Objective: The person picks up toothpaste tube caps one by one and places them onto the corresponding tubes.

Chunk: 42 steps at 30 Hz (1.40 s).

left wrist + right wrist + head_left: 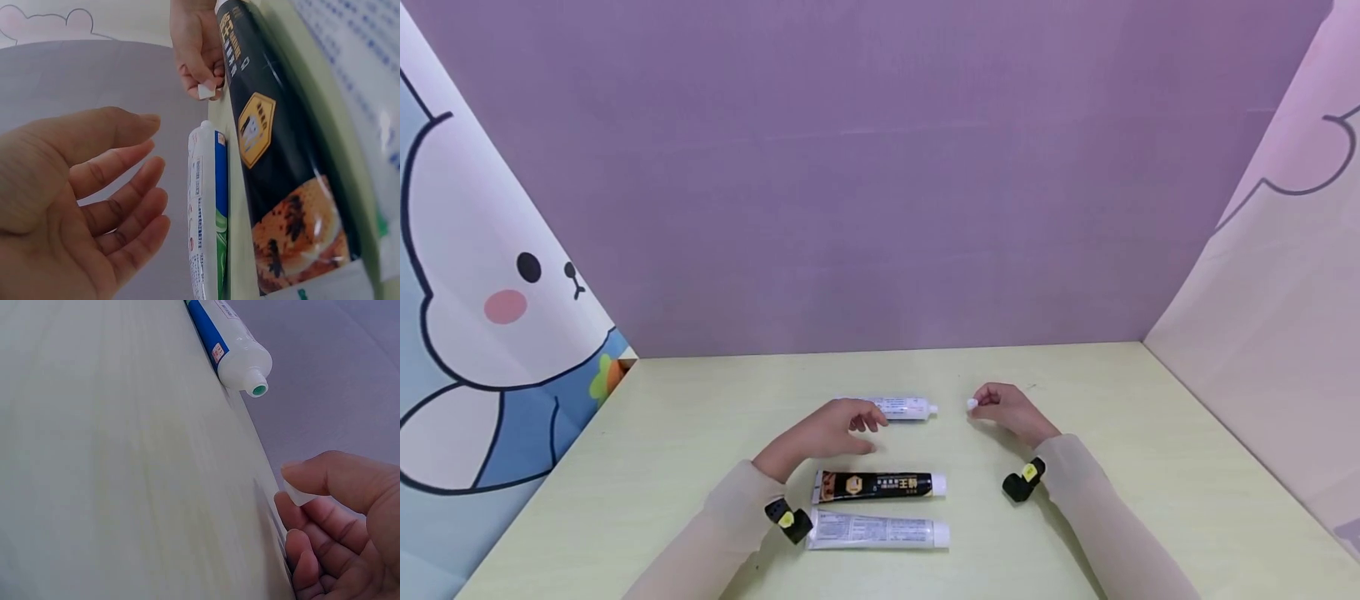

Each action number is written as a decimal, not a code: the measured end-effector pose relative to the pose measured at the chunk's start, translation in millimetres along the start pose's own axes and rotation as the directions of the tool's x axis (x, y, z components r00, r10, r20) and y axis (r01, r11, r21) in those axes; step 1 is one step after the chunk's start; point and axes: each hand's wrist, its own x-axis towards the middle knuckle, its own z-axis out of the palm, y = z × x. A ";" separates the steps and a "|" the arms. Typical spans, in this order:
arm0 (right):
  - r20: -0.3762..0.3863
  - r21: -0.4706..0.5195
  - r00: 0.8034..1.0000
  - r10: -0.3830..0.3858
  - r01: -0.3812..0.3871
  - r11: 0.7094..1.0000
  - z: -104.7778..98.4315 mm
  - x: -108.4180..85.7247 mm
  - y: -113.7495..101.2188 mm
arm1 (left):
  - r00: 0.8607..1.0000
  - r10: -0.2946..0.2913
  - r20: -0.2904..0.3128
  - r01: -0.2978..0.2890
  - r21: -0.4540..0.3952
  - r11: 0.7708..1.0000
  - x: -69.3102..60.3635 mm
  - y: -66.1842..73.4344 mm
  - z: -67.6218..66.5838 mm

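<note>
White plastic tube (906,408) with blue and green markings, its nozzle (255,380) uncapped, lies on the pale wood-grained counter (1075,375) beyond the black printed tube (880,486) with a white cap. Beyond and to the right of the black printed tube, the right hand (1011,412) pinches a small white plastic cap (972,404), while the left hand (829,429), its fingers loosely spread, hangs just beyond the black printed tube. On that black tube's near side lies a pale printed tube (872,531).
</note>
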 end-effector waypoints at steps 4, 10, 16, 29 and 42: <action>0.000 -0.012 1.000 -0.004 0.004 1.000 -2.5 -0.9 -0.7 | 1.000 -0.006 -0.001 0.006 -0.059 0.998 5.3 -3.0 -4.0; 0.003 0.003 1.000 0.008 -0.008 1.000 -5.6 -1.5 -0.7 | 1.000 -0.013 -0.027 0.009 -0.121 0.993 13.4 -6.8 -9.4; 0.005 0.019 1.000 -0.003 0.003 1.000 -8.1 -3.2 1.9 | 0.998 -0.005 -0.055 -0.004 -0.172 0.985 22.3 -17.7 -11.7; 0.023 0.085 1.000 -0.015 0.013 0.996 -10.1 -9.2 1.2 | 0.992 -0.084 -0.093 0.061 -0.233 0.971 46.1 -28.6 -10.2; 0.004 0.077 1.000 -0.022 0.021 0.997 -9.6 -9.3 8.7 | 0.982 -0.168 -0.093 0.130 -0.319 0.939 58.9 -36.7 -3.3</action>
